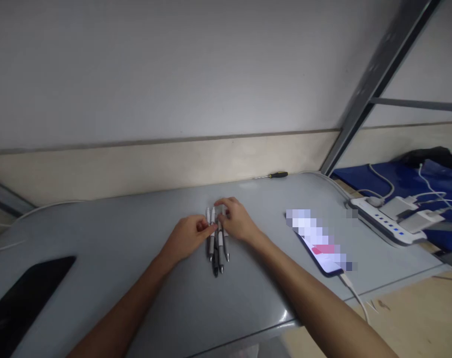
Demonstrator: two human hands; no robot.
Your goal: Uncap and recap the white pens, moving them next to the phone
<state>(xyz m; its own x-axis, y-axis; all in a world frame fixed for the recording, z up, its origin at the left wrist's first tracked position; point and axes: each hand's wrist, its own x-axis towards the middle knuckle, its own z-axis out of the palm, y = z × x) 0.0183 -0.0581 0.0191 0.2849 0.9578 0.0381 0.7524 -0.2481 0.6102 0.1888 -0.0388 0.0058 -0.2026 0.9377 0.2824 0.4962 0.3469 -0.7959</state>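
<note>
a small bunch of pens [217, 243] lies side by side near the middle of the grey surface [136, 258], their tips pointing toward the near edge. i count about four or five, white and dark barrels, but they overlap and my hands cover their upper ends, so i cannot tell the exact number.

my left hand [186, 237] sits just left of the bunch, its fingers [207, 228] pinched against the outer pens. my right hand [237, 219] curls over the far ends of the pens from the right, fingertips bent down onto them. whether either hand truly grips a pen or only presses on the bunch is hard to make out; the contact points are hidden under my knuckles.

toward the right edge of the surface lies a phone [322, 243], its screen lit but blurred into blocks, so nothing on it can be read. a white cable [354, 293] runs from its near end off the near edge. at the far edge, against the wall, a screwdriver [274, 175] with a black and yellow handle lies flat. at the near left corner a flat black thing [20, 298] is cut off by the frame; i cannot tell what it is.

beyond the right edge, a white power strip [378, 221] with chargers plugged in rests on something blue [360, 174], partly out of view.
</note>
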